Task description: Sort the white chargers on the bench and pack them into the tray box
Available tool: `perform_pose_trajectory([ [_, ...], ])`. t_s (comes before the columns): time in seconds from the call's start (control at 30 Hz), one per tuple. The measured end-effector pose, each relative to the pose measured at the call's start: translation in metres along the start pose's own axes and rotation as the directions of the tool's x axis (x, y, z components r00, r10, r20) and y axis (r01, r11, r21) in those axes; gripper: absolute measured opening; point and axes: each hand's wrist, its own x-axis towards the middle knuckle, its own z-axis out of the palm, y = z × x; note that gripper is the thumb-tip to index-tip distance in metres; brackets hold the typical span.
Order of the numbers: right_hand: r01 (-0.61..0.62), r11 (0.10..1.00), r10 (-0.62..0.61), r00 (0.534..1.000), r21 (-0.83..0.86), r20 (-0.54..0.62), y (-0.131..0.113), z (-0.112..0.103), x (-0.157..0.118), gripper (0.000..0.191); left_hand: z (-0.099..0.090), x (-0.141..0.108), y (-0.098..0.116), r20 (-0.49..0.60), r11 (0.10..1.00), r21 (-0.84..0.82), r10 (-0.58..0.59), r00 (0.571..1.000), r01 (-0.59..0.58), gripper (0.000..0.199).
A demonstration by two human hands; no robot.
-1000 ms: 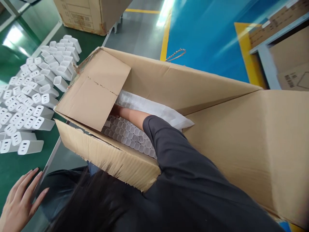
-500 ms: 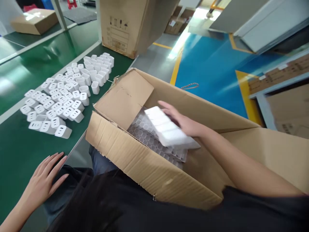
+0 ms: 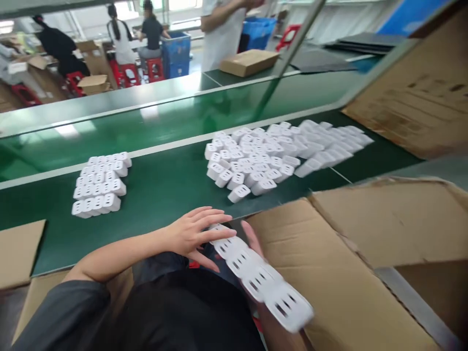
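Observation:
My right hand grips a row of several white charger housings from below and behind. The slotted faces of the row point up toward me, and most of this hand is hidden under it. Over the row's far left end lies my left hand, open, with fingers stretched out; whether it presses on the housings I cannot tell. Beyond my hands, a loose spread of white housings covers part of the green bench. Farther left stand neat rows of the same housings.
An open cardboard box stands at my right, its flap folded out. A larger carton is at the bench's right end. Flat cardboard lies at the left. Several people are across the bench.
My right hand has come out of the box with the row of housings and moved left. My left hand has left the bench edge for the row. The view has turned left.

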Motion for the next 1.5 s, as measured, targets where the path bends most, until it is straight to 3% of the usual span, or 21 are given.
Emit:
perform_pose_trajectory([
  [0.07, -0.124, 0.938, 0.113, 0.992, 0.324, 0.052, 0.0, 0.04, 0.045, 0.067, -0.019, -0.016, 0.0, -0.048, 0.997, 0.028, -0.071, 0.996, 0.072, 0.084],
  [0.13, -0.301, 0.766, 0.201, 0.952, 0.568, 0.232, -0.008, 0.07, 0.087, 0.069, -0.041, -0.041, -0.001, -0.129, 0.976, 0.09, -0.187, 0.974, 0.199, 0.081],
  [0.23, -0.552, 0.521, 0.18, 0.817, 0.651, 0.549, -0.025, 0.112, 0.136, 0.07, -0.069, -0.089, 0.004, -0.234, 0.909, 0.189, -0.326, 0.916, 0.371, 0.078],
  [0.33, -0.702, 0.37, 0.098, 0.681, 0.609, 0.726, -0.036, 0.157, 0.165, 0.065, -0.085, -0.136, 0.016, -0.329, 0.823, 0.228, -0.438, 0.837, 0.52, 0.075],
  [0.47, -0.779, 0.355, 0.005, 0.554, 0.516, 0.833, -0.039, 0.201, 0.188, 0.057, -0.098, -0.184, 0.028, -0.399, 0.691, 0.251, -0.564, 0.723, 0.678, 0.066],
  [0.53, -0.774, 0.428, -0.002, 0.515, 0.466, 0.857, -0.04, 0.209, 0.197, 0.058, -0.108, -0.2, 0.03, -0.361, 0.628, 0.285, -0.63, 0.688, 0.725, 0.063],
  [0.57, -0.744, 0.486, 0.003, 0.525, 0.458, 0.851, -0.04, 0.21, 0.201, 0.061, -0.114, -0.207, 0.031, -0.331, 0.592, 0.312, -0.665, 0.67, 0.743, 0.061],
  [0.67, -0.606, 0.644, 0.028, 0.628, 0.467, 0.778, -0.037, 0.205, 0.207, 0.06, -0.131, -0.22, 0.031, -0.206, 0.527, 0.418, -0.738, 0.642, 0.74, 0.055],
  [0.83, -0.478, 0.768, 0.112, 0.755, 0.425, 0.647, -0.025, 0.19, 0.209, 0.041, -0.143, -0.222, 0.021, 0.002, 0.537, 0.595, -0.745, 0.667, 0.598, 0.053],
  [0.9, -0.468, 0.751, 0.204, 0.835, 0.467, 0.51, -0.019, 0.186, 0.213, 0.046, -0.143, -0.219, 0.015, 0.047, 0.556, 0.627, -0.726, 0.686, 0.546, 0.055],
  [0.97, -0.463, 0.704, 0.299, 0.881, 0.539, 0.367, -0.013, 0.183, 0.218, 0.057, -0.143, -0.215, 0.01, 0.05, 0.578, 0.642, -0.688, 0.724, 0.504, 0.057],
  [1.03, -0.463, 0.65, 0.353, 0.886, 0.602, 0.301, -0.009, 0.18, 0.222, 0.07, -0.143, -0.214, 0.006, 0.024, 0.589, 0.664, -0.633, 0.774, 0.461, 0.056],
  [1.1, -0.477, 0.592, 0.372, 0.877, 0.649, 0.305, -0.007, 0.177, 0.225, 0.079, -0.144, -0.214, 0.003, -0.005, 0.587, 0.695, -0.575, 0.818, 0.416, 0.056],
  [1.23, -0.512, 0.494, 0.388, 0.853, 0.703, 0.348, -0.01, 0.174, 0.234, 0.069, -0.147, -0.217, -0.002, -0.047, 0.579, 0.715, -0.518, 0.854, 0.391, 0.055],
  [1.3, -0.488, 0.578, 0.379, 0.87, 0.653, 0.315, -0.01, 0.177, 0.244, 0.055, -0.147, -0.218, -0.003, -0.048, 0.596, 0.693, -0.523, 0.851, 0.406, 0.054],
  [1.4, -0.293, 0.843, 0.258, 0.956, 0.451, 0.138, -0.007, 0.187, 0.267, 0.043, -0.148, -0.217, -0.004, -0.039, 0.616, 0.683, -0.506, 0.862, 0.393, 0.056],
  [1.5, -0.125, 0.947, 0.124, 0.992, 0.296, 0.025, -0.001, 0.199, 0.288, 0.035, -0.15, -0.215, -0.003, -0.055, 0.593, 0.725, -0.458, 0.887, 0.351, 0.058],
])
